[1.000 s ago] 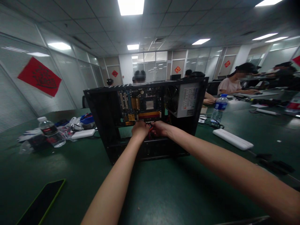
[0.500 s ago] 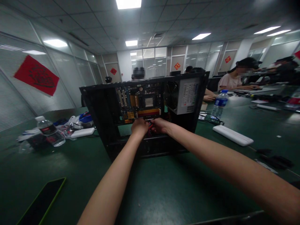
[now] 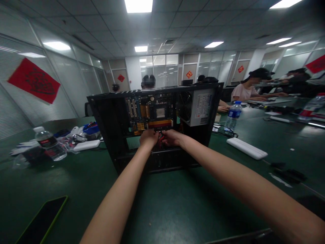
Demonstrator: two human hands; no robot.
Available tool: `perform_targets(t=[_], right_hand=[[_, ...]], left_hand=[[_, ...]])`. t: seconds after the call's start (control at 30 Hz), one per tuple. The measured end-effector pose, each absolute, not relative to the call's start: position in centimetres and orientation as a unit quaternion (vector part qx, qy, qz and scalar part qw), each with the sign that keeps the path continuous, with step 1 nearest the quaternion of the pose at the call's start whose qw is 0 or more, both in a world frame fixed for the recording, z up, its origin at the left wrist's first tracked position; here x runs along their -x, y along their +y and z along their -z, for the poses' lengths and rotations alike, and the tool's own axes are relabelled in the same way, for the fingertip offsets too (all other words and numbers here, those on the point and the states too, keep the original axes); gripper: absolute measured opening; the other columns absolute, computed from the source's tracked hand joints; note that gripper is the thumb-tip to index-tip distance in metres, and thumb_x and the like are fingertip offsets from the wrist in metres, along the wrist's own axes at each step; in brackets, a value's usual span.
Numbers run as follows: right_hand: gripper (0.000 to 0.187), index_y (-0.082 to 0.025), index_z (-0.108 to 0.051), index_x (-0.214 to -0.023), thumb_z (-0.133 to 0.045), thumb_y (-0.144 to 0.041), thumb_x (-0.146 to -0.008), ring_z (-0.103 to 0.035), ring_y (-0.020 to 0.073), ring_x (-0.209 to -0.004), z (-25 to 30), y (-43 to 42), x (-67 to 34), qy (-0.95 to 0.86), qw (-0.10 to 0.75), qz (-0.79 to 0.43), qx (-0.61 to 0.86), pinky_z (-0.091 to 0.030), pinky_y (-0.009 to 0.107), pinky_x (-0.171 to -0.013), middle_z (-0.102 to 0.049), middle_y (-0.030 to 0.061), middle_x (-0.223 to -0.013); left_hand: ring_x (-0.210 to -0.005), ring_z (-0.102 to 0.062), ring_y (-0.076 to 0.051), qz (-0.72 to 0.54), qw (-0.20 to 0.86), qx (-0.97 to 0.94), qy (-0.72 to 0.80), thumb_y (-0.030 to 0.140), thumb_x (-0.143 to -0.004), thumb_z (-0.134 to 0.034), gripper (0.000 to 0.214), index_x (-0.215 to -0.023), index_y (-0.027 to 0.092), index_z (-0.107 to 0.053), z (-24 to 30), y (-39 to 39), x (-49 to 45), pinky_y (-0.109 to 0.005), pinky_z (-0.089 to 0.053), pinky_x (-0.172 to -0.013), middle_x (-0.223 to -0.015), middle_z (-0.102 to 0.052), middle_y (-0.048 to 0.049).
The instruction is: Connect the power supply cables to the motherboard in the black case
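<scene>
An open black computer case [image 3: 106, 135] stands on the green table in front of me. Inside are a motherboard [image 3: 144, 98] with gold heatsinks and a grey power supply [image 3: 201, 106] with a fan at its upper right. Both my hands reach in at the motherboard's lower edge, below the orange and red memory slots [image 3: 160, 124]. Between them is a bundle of red cables [image 3: 160, 138]. My left hand [image 3: 149, 138] and my right hand [image 3: 172, 138] are closed at it, fingers curled and close together. The cable ends and the fingertips are partly hidden.
On the left lie a water bottle [image 3: 50, 144], a white power bank [image 3: 87, 145] and a green-edged phone [image 3: 43, 218]. A blue-capped bottle [image 3: 233, 117] and another white power bank [image 3: 246, 148] are on the right. Other people sit at tables beyond.
My hands stay at the same spot in the case, now slightly farther apart, with more red cable showing between them. The view has shifted a little.
</scene>
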State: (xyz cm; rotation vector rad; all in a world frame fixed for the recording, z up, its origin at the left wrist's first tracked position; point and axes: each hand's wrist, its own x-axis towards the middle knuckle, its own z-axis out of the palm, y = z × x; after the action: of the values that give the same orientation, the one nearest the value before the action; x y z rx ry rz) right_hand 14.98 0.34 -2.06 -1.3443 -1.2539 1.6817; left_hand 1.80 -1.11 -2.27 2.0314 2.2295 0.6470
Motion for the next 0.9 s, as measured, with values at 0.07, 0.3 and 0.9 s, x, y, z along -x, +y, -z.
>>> perform_targets(t=[0.07,0.3,0.9], right_hand=[[0.023,-0.016,-0.049,-0.085,-0.037,-0.022,-0.103,-0.053,0.0104,-0.045,2.3,0.4,-15.4,-0.501,0.331,-0.600,0.529,-0.042,0.021,-0.047,-0.056,0.0006,-0.060],[0.017,-0.016,-0.063,-0.080,-0.053,-0.013,-0.094,-0.057,0.0135,-0.055,3.6,1.0,-17.6,-0.720,0.327,-0.296,0.536,-0.037,0.022,-0.053,-0.066,0.0056,-0.072],[0.025,-0.015,-0.070,-0.075,-0.052,-0.013,-0.092,-0.064,0.0186,-0.070,4.7,2.8,-17.4,-0.779,0.266,-0.144,0.549,-0.034,0.024,-0.059,-0.070,0.0118,-0.078]], left_hand=[[-0.097,-0.069,-0.025,-0.208,0.025,-0.661,0.721,0.054,-0.088,-0.050,0.041,-0.097,0.025,-0.078,2.1,-1.0,-1.5,-0.031,-0.051,-0.079,-0.100,-0.075,-0.0112],[-0.096,-0.069,-0.024,-0.197,0.010,-0.688,0.699,0.046,-0.091,-0.051,0.037,-0.099,0.021,-0.077,1.9,-1.3,-1.4,-0.030,-0.050,-0.079,-0.102,-0.075,-0.0121],[-0.099,-0.069,-0.030,-0.163,-0.008,-0.701,0.694,0.034,-0.094,-0.046,0.035,-0.102,0.015,-0.074,1.4,-1.5,-2.1,-0.036,-0.052,-0.084,-0.104,-0.072,-0.0199]])
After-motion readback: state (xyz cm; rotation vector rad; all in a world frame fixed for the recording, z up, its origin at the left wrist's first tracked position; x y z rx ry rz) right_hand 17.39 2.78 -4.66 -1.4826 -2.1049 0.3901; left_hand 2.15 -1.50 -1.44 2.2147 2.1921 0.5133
